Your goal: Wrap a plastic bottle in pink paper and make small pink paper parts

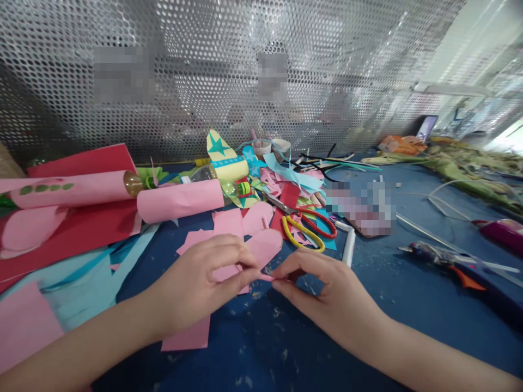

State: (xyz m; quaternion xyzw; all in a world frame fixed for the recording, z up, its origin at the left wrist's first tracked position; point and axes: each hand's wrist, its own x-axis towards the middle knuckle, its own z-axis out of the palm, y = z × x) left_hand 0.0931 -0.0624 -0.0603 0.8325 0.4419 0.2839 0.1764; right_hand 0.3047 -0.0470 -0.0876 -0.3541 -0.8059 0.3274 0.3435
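Note:
Between the fingertips of both hands is a thin, narrow piece of pink paper (266,277); most of it is hidden by the fingers. My left hand (216,272) pinches one end, and my right hand (322,288) pinches the other. Just behind them lie pink paper cut-outs, among them a rounded petal shape (265,247). Scissors (308,223) with red and yellow handles rest beyond my right hand. A plastic bottle wrapped in pink paper (182,200) lies on its side past my left hand.
On the blue table (261,348), a glue gun (449,261) and a white glue stick (348,246) lie to the right. Red sheets (93,223) and another pink-wrapped bottle (77,188) are at left. A yellow, star-decorated bottle (229,166) lies near the perforated silver wall (212,71).

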